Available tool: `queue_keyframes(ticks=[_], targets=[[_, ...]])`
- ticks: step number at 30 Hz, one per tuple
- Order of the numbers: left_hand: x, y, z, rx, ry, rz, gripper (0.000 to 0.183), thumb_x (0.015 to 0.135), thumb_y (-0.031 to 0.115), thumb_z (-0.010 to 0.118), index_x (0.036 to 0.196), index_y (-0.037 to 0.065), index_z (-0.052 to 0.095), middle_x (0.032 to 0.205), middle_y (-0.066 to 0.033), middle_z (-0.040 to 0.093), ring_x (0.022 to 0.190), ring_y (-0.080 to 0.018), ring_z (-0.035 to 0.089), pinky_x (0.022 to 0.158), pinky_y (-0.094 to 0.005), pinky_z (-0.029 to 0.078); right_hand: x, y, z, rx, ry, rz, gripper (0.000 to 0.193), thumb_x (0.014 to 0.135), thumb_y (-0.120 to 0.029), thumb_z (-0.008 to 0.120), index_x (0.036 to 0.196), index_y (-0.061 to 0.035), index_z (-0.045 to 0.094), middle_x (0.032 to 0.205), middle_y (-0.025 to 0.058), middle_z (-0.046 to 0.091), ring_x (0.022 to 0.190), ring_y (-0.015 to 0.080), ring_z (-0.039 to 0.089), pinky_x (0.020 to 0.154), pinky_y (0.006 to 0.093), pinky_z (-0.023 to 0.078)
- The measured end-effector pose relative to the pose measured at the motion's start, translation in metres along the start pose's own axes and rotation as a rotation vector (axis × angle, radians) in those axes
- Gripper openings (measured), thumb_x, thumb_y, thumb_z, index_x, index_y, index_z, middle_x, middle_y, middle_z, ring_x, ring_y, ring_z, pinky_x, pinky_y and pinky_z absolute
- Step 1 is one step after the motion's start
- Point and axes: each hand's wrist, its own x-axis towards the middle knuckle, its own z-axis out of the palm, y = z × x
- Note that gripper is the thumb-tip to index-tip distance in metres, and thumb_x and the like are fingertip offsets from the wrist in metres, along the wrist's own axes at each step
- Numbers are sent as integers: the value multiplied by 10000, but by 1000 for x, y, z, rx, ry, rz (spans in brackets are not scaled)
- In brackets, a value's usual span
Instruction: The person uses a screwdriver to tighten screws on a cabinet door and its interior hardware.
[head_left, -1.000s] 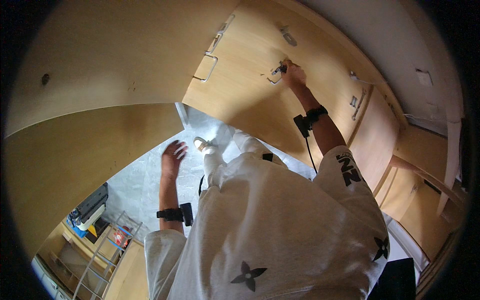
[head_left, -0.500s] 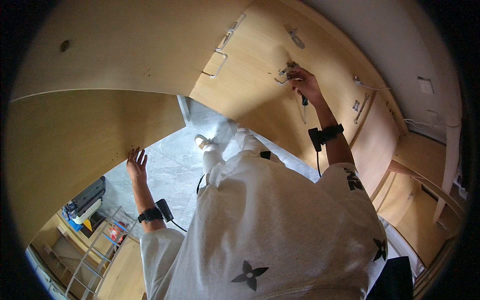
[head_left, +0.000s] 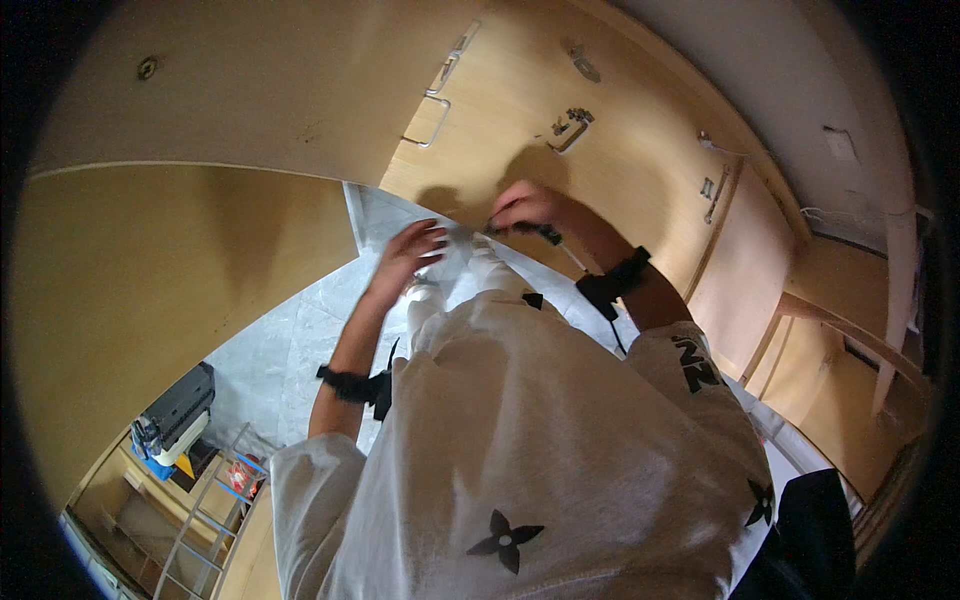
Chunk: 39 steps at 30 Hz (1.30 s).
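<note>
My right hand (head_left: 525, 205) is closed in front of me, above the near edge of the pale wooden desktop (head_left: 640, 190). A screwdriver (head_left: 548, 234) with a dark handle sticks out from under its palm, shaft towards my forearm. Something small and dark shows at its fingertips, too blurred to name. Over the grey floor, a little left of it, my left hand (head_left: 405, 258) holds nothing; its fingers are bent and apart, smeared by motion. A metal pull handle (head_left: 572, 135) lies on the desktop beside a small heap of screws (head_left: 578, 114).
More metal handles (head_left: 434, 122) lie along the desktop's left side. A wrench (head_left: 716, 195) and a white cable (head_left: 720, 148) are at the right. Large wooden panels (head_left: 200, 240) stand at the left. A dark tool case (head_left: 178, 405) and metal ladder (head_left: 205, 515) are at lower left.
My right hand has left the handle and screws and come down and left with the screwdriver. My left hand has moved from the wooden panel's edge rightward, close to my right hand.
</note>
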Motion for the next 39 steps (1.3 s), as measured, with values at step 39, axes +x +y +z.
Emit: queue_keyframes(ticks=[39], targets=[[4, -13, 4, -266, 278, -30, 280, 868, 30, 543, 1135, -49, 513, 1082, -172, 610, 979, -224, 596, 856, -297, 494, 17, 41, -213, -952, 726, 110, 160, 668, -135, 642, 795, -57, 700, 710, 124, 669, 614, 231, 657, 618, 341, 532]])
